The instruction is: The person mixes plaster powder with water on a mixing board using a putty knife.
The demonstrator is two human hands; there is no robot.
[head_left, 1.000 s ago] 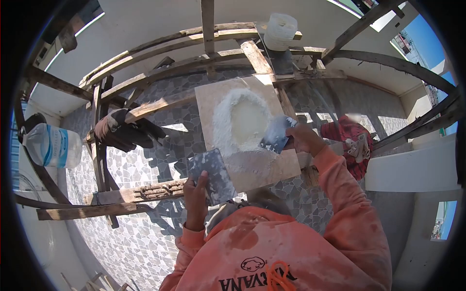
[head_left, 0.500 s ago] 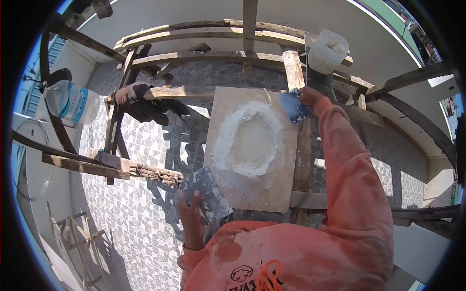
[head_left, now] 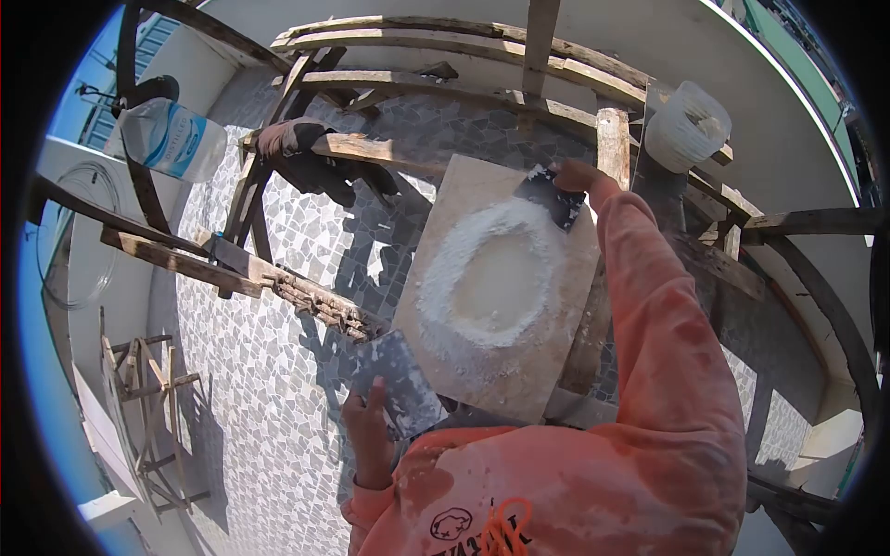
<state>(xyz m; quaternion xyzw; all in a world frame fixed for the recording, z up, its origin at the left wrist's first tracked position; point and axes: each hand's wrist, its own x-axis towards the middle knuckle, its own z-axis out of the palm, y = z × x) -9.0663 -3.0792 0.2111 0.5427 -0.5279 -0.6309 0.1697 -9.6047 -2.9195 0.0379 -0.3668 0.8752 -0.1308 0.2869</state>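
Observation:
My right hand (head_left: pixel 586 180) grips a small dark flat scraper (head_left: pixel 547 196), which overlaps the upper right of a ring of white powder (head_left: pixel 445 264). Inside that ring lies a pool of pale, milky liquid (head_left: pixel 501 287). Both rest on a beige board (head_left: pixel 464 181). In my left hand (head_left: pixel 371 434) is a larger grey rectangular plate (head_left: pixel 400 372), smeared with white and held flat by the board's lower left edge, the thumb on top and the other fingers mostly hidden beneath.
Wooden beams (head_left: pixel 408 82) frame the work area. A clear plastic tub (head_left: pixel 686 130) stands at upper right, a labelled plastic bottle (head_left: pixel 176 141) at upper left. Dark gloves (head_left: pixel 315 159) hang over a beam. A wooden trestle (head_left: pixel 153 408) stands on the tiled floor (head_left: pixel 269 389).
My right hand has brought the scraper from beside the board's upper right edge over onto the powder's rim. The whole view has tilted. My left hand still holds the plate.

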